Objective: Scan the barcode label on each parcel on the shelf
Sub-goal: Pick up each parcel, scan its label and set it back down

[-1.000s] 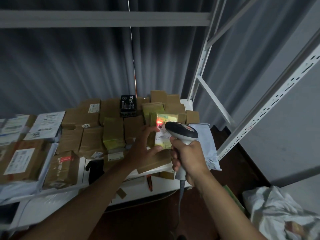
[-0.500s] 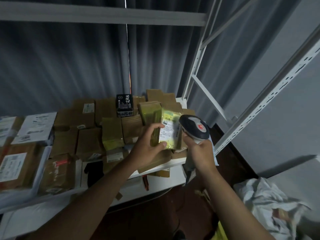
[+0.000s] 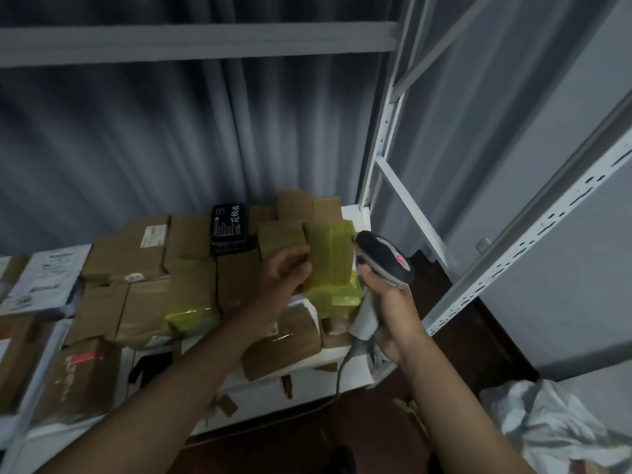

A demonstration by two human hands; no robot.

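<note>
Two hands busy: left hand [image 3: 285,273] pinches the light, stiff yellow-taped parcel's [image 3: 330,265] left edge; right hand [image 3: 390,302] grips the barcode scanner [image 3: 383,258] beside it.

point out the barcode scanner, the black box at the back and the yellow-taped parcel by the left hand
barcode scanner [image 3: 384,261]: head view, on the dark top of its head.
black box [image 3: 228,227]: head view, middle of its printed face.
yellow-taped parcel [image 3: 330,265]: head view, on its taped front face.
</note>
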